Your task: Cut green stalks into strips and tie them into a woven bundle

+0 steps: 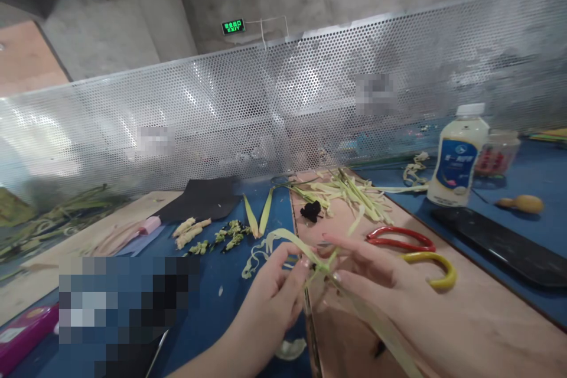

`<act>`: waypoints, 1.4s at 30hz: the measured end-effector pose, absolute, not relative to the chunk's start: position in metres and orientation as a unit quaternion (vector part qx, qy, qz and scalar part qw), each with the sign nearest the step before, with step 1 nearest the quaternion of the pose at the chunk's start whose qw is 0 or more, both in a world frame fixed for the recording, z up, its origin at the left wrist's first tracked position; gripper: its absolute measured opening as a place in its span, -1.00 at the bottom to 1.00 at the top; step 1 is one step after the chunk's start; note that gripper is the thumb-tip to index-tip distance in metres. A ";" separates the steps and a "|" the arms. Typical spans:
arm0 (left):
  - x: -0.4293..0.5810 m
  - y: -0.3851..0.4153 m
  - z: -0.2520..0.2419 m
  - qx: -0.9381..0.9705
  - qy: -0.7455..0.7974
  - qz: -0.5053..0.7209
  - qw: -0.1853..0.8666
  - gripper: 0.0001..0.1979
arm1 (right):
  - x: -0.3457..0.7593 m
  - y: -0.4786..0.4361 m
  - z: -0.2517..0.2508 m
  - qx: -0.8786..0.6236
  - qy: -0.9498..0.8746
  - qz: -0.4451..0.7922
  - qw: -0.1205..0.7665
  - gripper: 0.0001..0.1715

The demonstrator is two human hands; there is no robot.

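Observation:
Pale green leaf strips (325,266) cross between my hands in the middle of the view, forming what looks like a small knot or weave. Thumb and fingers of my left hand (278,284) pinch the strips from the left. My right hand (381,289) grips them from the right, its index finger stretched over the crossing. One long strip (385,336) trails down in front of my right hand, and a curled end (283,233) loops up beyond my left. Red-handled and yellow-handled scissors (436,271) lie just beyond my right hand, partly covered by it.
Loose strips (349,192) and a black clump (311,211) lie on the wooden board (336,360). A bottle (458,156), a black phone-like slab (500,242) and a jar (498,153) stand right. Small woven pieces (230,235) lie left. A perforated metal screen (199,112) closes the back.

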State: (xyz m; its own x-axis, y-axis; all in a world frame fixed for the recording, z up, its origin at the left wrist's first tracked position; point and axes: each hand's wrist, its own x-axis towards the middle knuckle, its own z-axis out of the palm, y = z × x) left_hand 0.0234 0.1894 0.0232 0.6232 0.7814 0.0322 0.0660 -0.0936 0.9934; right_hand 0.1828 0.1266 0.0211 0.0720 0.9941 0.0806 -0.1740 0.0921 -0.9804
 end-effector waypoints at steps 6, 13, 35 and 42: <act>0.021 0.191 0.023 0.715 0.292 0.303 0.558 -0.76 | 0.181 0.125 0.019 -0.480 -0.486 0.470 0.559 -0.36; 0.021 0.187 0.022 0.754 0.310 0.294 0.500 -0.86 | 0.178 0.117 0.019 -0.501 -0.554 0.429 0.507 -0.33; 0.026 0.181 0.026 0.764 0.270 0.235 0.537 -0.75 | 0.180 0.112 0.021 -0.501 -0.569 0.454 0.468 -0.21; 0.026 0.180 0.028 0.767 0.257 0.231 0.540 -0.73 | 0.181 0.112 0.021 -0.502 -0.561 0.439 0.489 -0.24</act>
